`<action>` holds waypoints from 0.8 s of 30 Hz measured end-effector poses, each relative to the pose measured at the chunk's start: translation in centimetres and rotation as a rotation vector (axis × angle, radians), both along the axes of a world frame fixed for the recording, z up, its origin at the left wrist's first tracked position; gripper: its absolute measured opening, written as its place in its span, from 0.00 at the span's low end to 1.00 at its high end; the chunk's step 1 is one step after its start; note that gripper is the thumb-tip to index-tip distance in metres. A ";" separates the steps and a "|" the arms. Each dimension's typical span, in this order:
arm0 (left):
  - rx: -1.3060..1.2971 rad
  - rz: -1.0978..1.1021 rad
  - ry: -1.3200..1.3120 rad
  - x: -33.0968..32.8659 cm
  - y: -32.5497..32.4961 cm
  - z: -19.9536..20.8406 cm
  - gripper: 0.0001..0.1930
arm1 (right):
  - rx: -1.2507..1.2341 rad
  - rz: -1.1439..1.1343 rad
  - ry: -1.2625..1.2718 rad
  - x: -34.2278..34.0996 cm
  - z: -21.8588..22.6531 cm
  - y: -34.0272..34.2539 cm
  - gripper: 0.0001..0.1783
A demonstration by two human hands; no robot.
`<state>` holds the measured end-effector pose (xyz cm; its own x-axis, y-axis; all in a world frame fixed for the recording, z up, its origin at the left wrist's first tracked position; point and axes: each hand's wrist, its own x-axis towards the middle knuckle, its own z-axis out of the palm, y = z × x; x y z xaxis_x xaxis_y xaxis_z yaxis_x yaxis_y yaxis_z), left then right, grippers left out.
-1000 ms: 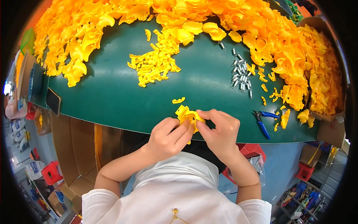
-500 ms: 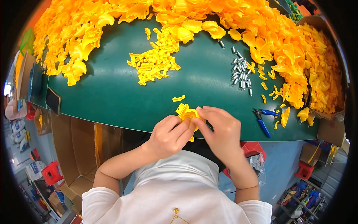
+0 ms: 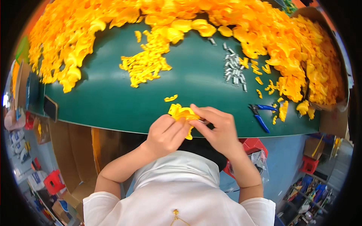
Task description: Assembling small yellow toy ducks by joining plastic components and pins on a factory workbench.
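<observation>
Above the table's near edge, my left hand [image 3: 164, 135] is closed around a curved, hollow yellow plastic part [image 3: 175, 110]. My right hand [image 3: 217, 124] pinches the part's right side with thumb and forefinger. A small silvery bit shows between those right fingers; its shape is too small to make out. The part's lower end sticks out below my fingers, and its middle is covered by them. Just beyond it on the green table [image 3: 109, 101] lies a small yellow plastic strip [image 3: 171, 98].
Small yellow pieces [image 3: 145, 69] form a heap left of centre. Metal springs [image 3: 234, 69] lie to the right, with blue-handled pliers [image 3: 260, 116] nearer me. Large yellow shells [image 3: 158, 11] bank along the far side, and a cardboard box [image 3: 327, 41] at right holds more.
The whole view has shifted slightly, moving table items left in the picture. Both hands stay on the yellow plastic part; the silvery bit now shows between my right fingers.
</observation>
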<state>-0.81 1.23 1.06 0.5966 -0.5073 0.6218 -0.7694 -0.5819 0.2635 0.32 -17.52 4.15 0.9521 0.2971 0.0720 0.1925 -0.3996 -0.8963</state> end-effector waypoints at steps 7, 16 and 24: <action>-0.420 0.121 0.450 -1.3 2.0 1.4 0.28 | 0.027 0.199 -0.205 0.7 -0.2 -1.0 0.15; -0.423 0.459 0.363 -2.6 1.8 0.0 0.21 | -0.073 0.100 -0.392 2.5 -0.2 2.7 0.14; -0.166 0.345 0.585 -3.0 3.1 2.7 0.24 | -0.283 -0.055 -0.483 3.4 -2.0 2.3 0.11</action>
<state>-3.76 4.34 3.72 0.9670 -0.1549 0.2024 -0.2528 -0.6838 0.6845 3.77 -15.19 2.19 0.8453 0.3190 0.4286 0.5266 -0.6326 -0.5679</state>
